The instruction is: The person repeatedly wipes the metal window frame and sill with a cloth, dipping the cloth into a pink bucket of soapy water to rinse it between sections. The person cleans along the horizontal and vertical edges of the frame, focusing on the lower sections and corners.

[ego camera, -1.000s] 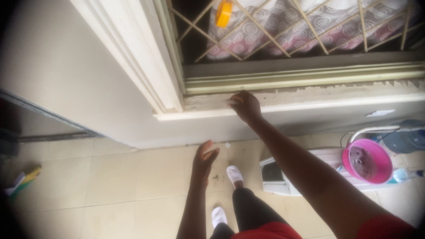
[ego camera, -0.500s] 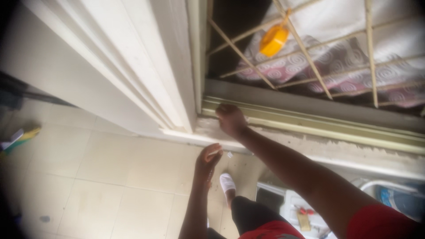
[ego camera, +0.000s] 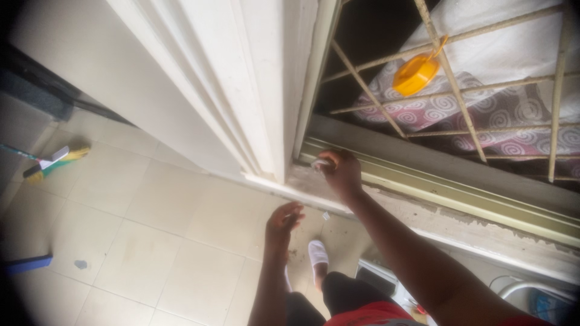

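Gripping a small pale scrap (ego camera: 321,162), the right hand (ego camera: 341,173) has moved left along the window sill (ego camera: 423,181) into its corner. The left hand (ego camera: 283,221) hangs released, empty.

A single head-worn view is given, aimed steeply down along a window sill (ego camera: 423,199) and tiled floor (ego camera: 151,241). The scene is seen from close above the hands.

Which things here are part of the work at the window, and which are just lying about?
In hand:
right hand on the window sill
small whitish piece at its fingers
left hand, free

Lying about:
orange container behind the window grille
broom
blue object
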